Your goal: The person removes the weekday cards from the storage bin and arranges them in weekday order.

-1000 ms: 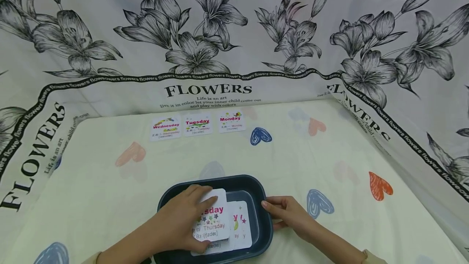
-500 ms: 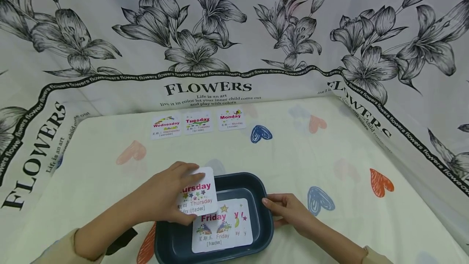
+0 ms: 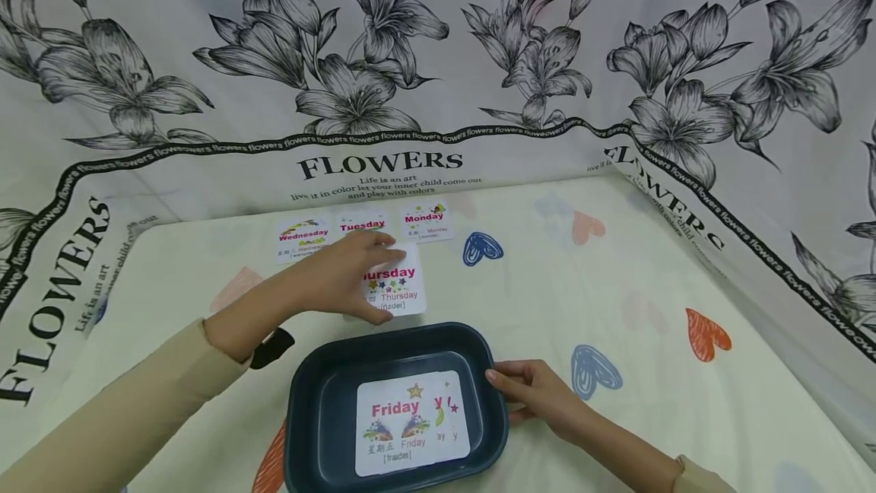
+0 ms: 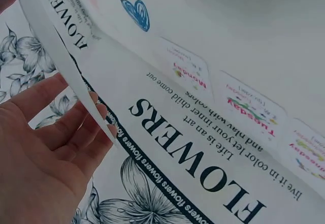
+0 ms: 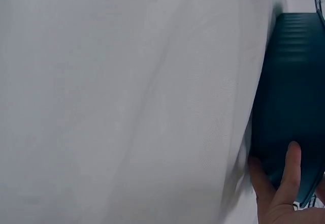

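White Thursday card (image 3: 400, 291) in left hand (image 3: 338, 272), just beyond tray rim (image 3: 397, 340) in right hand (image 3: 537, 394)

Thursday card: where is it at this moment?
In the head view, the Thursday card is in the left hand, just left of centre, between the tray and the Tuesday card.

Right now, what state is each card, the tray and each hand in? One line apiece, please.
Tray: upright, uncovered
Friday card: face up, inside tray
Lower card: face up, mostly covered
Thursday card: face up, partly hidden
Monday card: face up, flat
Tuesday card: face up, flat
Wednesday card: face up, flat
Left hand: gripping Thursday card
Right hand: gripping tray's side
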